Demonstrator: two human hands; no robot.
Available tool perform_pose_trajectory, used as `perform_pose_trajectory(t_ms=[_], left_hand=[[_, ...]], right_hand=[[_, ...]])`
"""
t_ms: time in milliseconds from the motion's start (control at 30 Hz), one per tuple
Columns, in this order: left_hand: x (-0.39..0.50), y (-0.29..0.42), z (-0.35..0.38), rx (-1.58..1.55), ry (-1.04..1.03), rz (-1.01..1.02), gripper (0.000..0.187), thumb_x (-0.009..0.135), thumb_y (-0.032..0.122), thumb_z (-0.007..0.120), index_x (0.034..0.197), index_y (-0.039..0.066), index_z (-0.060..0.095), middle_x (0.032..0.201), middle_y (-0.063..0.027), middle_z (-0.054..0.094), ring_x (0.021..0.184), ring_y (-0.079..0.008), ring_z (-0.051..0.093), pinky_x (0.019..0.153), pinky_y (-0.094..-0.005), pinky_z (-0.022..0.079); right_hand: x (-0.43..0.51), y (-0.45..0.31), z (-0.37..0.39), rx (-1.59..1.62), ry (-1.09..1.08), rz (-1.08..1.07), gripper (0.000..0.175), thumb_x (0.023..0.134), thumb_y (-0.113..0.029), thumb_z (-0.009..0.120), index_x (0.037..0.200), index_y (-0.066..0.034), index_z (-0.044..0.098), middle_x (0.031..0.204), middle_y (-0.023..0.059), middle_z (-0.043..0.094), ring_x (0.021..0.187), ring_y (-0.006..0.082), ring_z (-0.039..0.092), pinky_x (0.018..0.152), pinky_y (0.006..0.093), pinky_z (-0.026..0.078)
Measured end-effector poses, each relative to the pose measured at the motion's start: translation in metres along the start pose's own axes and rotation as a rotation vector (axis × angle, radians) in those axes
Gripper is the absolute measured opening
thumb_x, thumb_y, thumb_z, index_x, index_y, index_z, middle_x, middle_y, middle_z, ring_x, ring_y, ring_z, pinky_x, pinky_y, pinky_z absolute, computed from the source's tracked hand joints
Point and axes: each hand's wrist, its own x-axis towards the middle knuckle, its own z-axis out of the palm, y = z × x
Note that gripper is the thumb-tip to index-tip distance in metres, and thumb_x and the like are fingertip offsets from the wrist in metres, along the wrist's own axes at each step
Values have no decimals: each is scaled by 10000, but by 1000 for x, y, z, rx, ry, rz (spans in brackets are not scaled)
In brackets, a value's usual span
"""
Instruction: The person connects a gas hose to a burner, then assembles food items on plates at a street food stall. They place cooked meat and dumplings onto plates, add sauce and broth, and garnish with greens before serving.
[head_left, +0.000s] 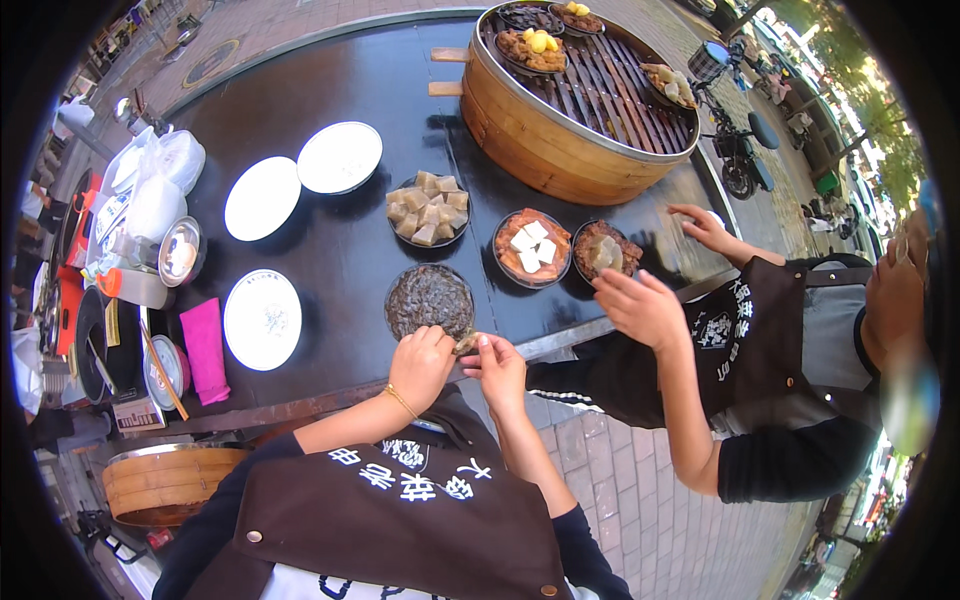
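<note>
My left hand is at the near edge of a bowl of dark, leafy-looking food. Between its fingertips and those of my right hand is a small greyish-brown food piece, held just over the bowl's near right rim. Beyond this bowl stands a bowl of pale translucent cubes. To the right are a bowl of reddish food topped with white blocks and a bowl of brown minced-looking food with pale pieces.
A co-worker's hands are around the brown food bowl. A large bamboo steamer with filled bowls stands at the back. White plates, a pink cloth, chopsticks and plastic containers lie to the left.
</note>
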Motion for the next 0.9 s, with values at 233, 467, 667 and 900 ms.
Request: perform_pose_trajectory(t_ms=[233, 467, 667, 900], left_hand=[[-3, -3, -21, -248, -59, -239, 119, 756, 120, 633, 832, 29, 622, 788, -137, 614, 777, -327, 585, 680, -383, 470], [2, -11, -29, -622, -194, -576, 178, 867, 173, 600, 857, -4, 603, 690, -62, 596, 624, -77, 512, 585, -252, 435], [9, -37, -32, -951, -191, -618, 133, 932, 158, 519, 928, 30, 554, 797, 23, 589, 723, -37, 514, 628, -199, 413], [9, -27, -33, -823, -178, -540, 118, 907, 124, 557, 903, 7, 543, 752, 23, 554, 685, -21, 489, 606, -193, 415]], right_hand=[[11, 13, 4, 50, -186, 156, 271, 890, 1, 518, 1148, 83, 520, 1028, 132, 628, 856, 166, 641, 766, 248, 535], [14, 10, 7, 119, -184, 201, 334, 858, 26, 552, 1182, 92, 502, 1049, 160, 626, 877, 196, 645, 765, 249, 538], [10, 15, 16, 115, -172, 45, 344, 826, 34, 582, 1147, 119, 495, 1113, 215, 587, 888, 254, 650, 752, 266, 535], [0, 13, 30, -634, 17, -395, 185, 699, -87, 704, 820, 33, 633, 734, 100, 655, 590, 145, 620, 556, 280, 479]])
